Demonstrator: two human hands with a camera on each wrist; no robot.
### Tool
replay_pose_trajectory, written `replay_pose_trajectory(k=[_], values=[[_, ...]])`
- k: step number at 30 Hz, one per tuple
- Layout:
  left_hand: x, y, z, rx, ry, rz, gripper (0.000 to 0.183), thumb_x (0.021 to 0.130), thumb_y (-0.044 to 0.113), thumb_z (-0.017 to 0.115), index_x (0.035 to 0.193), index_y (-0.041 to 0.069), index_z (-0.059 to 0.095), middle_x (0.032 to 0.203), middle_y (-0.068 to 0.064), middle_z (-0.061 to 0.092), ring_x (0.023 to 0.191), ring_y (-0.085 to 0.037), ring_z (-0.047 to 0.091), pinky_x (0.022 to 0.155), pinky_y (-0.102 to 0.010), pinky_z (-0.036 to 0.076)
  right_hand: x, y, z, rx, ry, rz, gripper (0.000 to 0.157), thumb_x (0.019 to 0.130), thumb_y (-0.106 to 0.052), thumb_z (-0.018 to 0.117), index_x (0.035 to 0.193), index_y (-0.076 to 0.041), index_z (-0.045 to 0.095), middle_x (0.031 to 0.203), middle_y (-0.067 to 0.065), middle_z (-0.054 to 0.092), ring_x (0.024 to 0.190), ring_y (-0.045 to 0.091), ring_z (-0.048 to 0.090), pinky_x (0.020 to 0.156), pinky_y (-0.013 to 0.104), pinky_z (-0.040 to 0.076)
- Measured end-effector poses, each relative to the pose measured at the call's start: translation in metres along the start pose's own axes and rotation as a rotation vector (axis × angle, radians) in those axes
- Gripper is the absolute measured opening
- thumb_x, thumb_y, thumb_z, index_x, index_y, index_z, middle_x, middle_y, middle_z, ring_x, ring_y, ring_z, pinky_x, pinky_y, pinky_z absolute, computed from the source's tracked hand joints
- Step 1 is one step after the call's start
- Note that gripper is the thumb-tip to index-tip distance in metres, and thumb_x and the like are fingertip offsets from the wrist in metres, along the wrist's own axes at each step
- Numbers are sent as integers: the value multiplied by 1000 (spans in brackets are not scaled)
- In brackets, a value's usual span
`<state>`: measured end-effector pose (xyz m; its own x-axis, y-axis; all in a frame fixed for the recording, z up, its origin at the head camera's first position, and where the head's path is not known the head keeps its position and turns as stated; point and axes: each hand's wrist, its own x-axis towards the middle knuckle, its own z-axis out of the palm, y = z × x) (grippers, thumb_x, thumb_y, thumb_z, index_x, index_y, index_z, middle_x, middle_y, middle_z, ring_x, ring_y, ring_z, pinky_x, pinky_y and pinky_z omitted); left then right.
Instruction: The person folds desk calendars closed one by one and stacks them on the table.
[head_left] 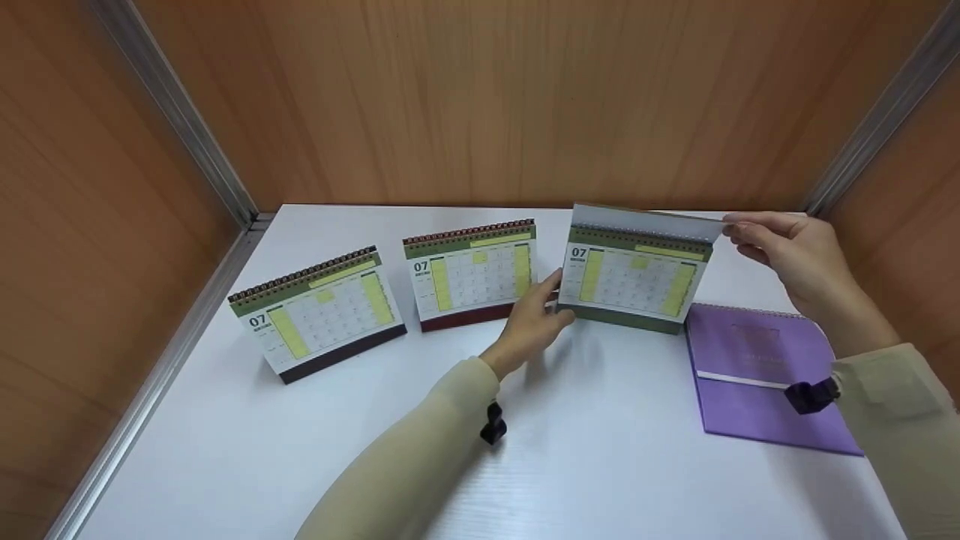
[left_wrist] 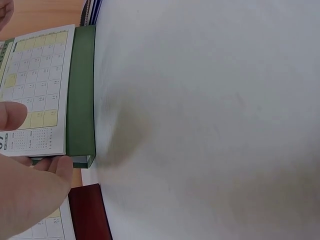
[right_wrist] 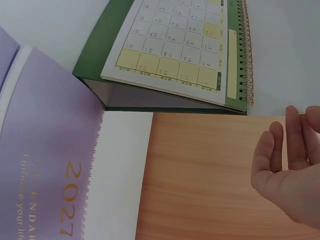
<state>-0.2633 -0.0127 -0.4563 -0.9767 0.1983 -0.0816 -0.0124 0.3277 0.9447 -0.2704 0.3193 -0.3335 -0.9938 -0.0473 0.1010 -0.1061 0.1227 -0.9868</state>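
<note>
Green-based calendar (head_left: 634, 281) is standing tilted back on the white table (head_left: 600, 450), between the red-based calendar (head_left: 472, 281) and the purple calendar (head_left: 757, 367). Left hand (head_left: 529, 322) is holding its left edge, thumb in front, fingers curling at the side. Right hand (head_left: 802, 247) is pinching the upper right corner of a raised page (head_left: 645, 217). Handling, judged: the page is probably behaving as light, flexible, easily creased; the base is looking stiff but light, likely sliding unless braced. Best hold: free corner, clear of the wire binding (right_wrist: 247, 60).
</note>
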Motion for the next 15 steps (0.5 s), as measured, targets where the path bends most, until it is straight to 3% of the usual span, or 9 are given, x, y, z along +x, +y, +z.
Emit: replay_pose_trajectory(k=[8, 15], values=[[1, -1, -2, -6, -11, 0, 77, 100, 11, 68, 168, 24, 34, 161, -1, 48, 149, -21, 46, 122, -35, 40, -6, 5, 1, 200, -21, 14, 20, 101, -10, 73, 119, -3, 81, 113, -4, 78, 103, 6, 74, 89, 18, 59], [1, -4, -2, -20, -20, 30, 75, 101, 8, 64, 168, 21, 34, 164, -2, 45, 151, -20, 45, 122, -33, 41, -10, 13, 3, 256, -35, -10, 18, 103, -8, 70, 116, -1, 81, 114, 1, 77, 106, 8, 72, 94, 17, 57]])
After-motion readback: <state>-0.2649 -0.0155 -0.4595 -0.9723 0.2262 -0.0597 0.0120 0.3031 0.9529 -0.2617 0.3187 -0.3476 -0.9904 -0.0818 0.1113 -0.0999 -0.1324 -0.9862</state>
